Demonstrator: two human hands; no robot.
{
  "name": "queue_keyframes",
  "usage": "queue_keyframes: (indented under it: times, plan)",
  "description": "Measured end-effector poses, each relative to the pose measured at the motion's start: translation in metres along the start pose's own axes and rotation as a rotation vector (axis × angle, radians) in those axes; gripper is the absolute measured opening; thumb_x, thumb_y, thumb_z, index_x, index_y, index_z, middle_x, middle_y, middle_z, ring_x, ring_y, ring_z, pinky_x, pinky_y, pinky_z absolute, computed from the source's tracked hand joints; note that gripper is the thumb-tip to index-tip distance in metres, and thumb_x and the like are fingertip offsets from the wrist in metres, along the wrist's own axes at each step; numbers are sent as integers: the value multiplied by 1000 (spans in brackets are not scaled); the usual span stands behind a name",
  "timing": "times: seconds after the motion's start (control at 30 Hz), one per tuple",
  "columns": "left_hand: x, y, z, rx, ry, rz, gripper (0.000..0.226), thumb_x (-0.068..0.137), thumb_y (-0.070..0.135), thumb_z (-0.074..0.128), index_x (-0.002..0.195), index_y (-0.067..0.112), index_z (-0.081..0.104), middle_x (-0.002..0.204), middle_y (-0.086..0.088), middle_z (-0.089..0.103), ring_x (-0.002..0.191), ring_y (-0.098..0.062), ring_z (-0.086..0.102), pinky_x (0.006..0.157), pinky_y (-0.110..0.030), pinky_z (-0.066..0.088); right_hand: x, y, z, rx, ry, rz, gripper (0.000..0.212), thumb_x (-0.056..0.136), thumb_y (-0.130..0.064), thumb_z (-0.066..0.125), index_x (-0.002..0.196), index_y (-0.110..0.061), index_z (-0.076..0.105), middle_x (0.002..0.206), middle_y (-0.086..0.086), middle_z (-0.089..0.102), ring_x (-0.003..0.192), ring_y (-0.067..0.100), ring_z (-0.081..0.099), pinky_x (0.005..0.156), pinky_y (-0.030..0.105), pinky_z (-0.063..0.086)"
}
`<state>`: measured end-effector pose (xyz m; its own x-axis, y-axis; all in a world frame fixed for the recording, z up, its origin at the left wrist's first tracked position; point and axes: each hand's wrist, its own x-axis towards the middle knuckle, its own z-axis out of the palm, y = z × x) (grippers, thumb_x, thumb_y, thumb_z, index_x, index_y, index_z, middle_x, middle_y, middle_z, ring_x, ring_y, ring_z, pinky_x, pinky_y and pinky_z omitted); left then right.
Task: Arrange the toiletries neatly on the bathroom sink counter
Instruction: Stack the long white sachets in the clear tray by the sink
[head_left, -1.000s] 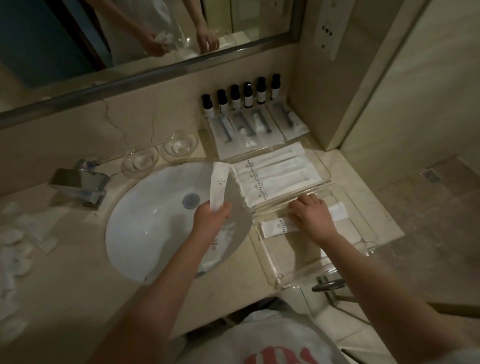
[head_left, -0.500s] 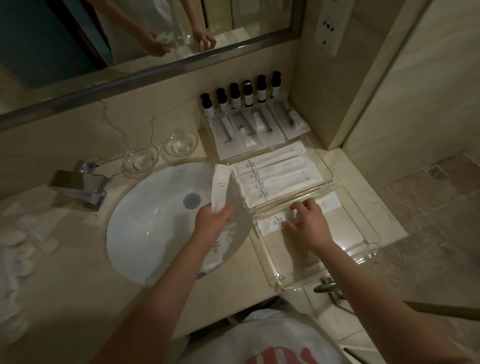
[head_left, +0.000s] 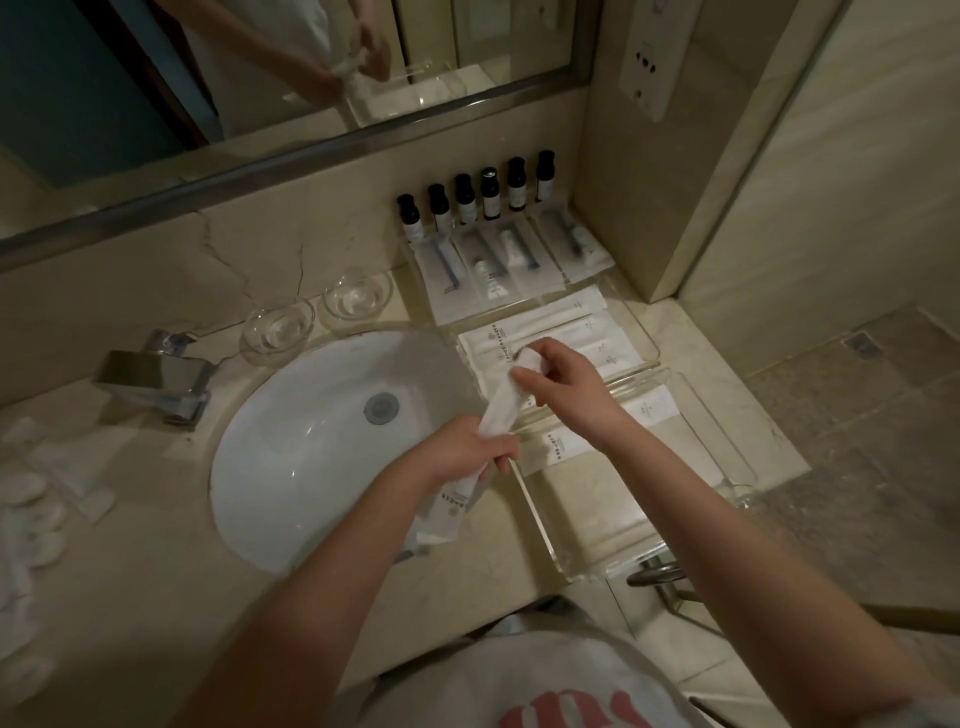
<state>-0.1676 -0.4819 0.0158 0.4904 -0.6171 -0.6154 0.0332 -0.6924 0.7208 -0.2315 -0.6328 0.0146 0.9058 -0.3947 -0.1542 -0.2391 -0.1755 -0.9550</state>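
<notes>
Over the right rim of the white basin (head_left: 311, 457): one long white packet (head_left: 501, 408), tilted; left hand (head_left: 462, 452) gripping its middle, fingers curled; right hand (head_left: 558, 374) pinching its upper end; near clear tray (head_left: 613, 504), one similar sachet (head_left: 652, 410) lying inside; far tray (head_left: 644, 345), several sachets side by side; six dark-capped bottles (head_left: 489, 195) in a row against the wall; two glass bowls (head_left: 280, 327) behind the basin.
</notes>
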Motion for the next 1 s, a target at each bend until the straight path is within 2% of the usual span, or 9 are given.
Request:
queue_keyframes:
  times: [0.1,0.27,0.33,0.47,0.57,0.67,0.8,0.9,1.0]
  plan:
    - [1,-6,2,-110,-60,5,16,87,21,62,75,11,64,55,3,62,43,-8,52,51,-19,47,6,3,-3,-49,77,9,18,86,-16,63,79,-1,56,67,7,46,61,17,41,58,31,34]
    - [-2,-28,-7,-125,-109,-28,18,87,22,64,83,5,68,67,-7,68,58,-15,65,63,-23,56,1,24,-31,-21,300,127,21,88,-16,60,81,3,54,69,8,47,63,17,41,59,29,33]
    - [0,-28,-6,-114,-139,-32,19,89,23,62,80,7,67,65,-7,67,54,-12,64,59,-21,54,-3,35,-38,-60,324,173,24,88,-17,60,84,6,53,73,11,48,67,19,43,62,29,33]
    - [10,-16,13,-40,-196,-31,20,91,25,59,77,11,62,57,-3,65,43,-9,59,51,-19,49,-23,52,-42,-561,438,14,25,86,-16,58,109,-5,58,106,13,60,99,29,54,80,36,43]
    - [22,-11,29,-53,-171,-25,18,91,23,59,78,12,59,57,-4,65,40,-8,59,49,-20,48,-43,65,-49,-804,327,-242,49,74,-21,54,123,-15,55,127,12,57,118,32,51,96,48,44]
    - [30,-6,42,-7,-223,-10,14,92,23,58,83,13,57,50,1,66,41,-9,59,53,-24,48,-61,80,-55,-997,103,-300,60,67,-15,64,126,-22,56,137,8,54,131,31,45,103,49,36]
    - [32,6,62,86,-318,17,13,91,25,58,89,12,58,55,3,66,49,-8,60,54,-20,48,-70,93,-61,-1045,109,-356,29,81,-22,55,106,-24,69,103,-1,71,99,24,66,79,37,50]
    - [36,6,77,372,-128,99,29,89,34,59,104,9,60,79,-1,64,70,-15,62,59,-24,47,-75,100,-70,-1092,103,-304,29,81,-28,47,97,-26,72,88,-4,71,82,23,66,69,33,47]
    - [37,0,86,829,43,213,39,89,44,54,111,12,60,107,-9,64,101,-27,60,78,-34,47,-76,109,-72,-1130,71,-213,24,75,-25,63,96,-27,72,88,-3,71,82,24,65,68,35,49]
